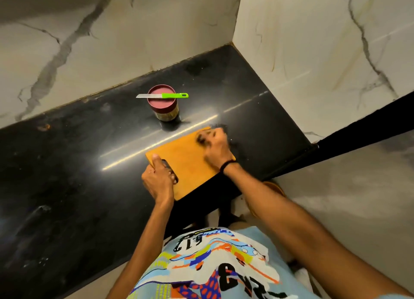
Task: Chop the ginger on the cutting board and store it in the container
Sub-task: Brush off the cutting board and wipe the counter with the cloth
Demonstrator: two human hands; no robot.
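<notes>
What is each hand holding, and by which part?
Left hand grips the cutting board by its handle slot. Right hand, blurred at the far corner: cannot tell.

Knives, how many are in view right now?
1. The green-handled knife lies flat across the top of the red-lidded container on the counter, beyond the cutting board. The blurred right hand could hide something small.

L hand [158,180] grips board [190,164] handle, R hand [216,148] on board; knife [162,95] atop container [161,104].
</notes>
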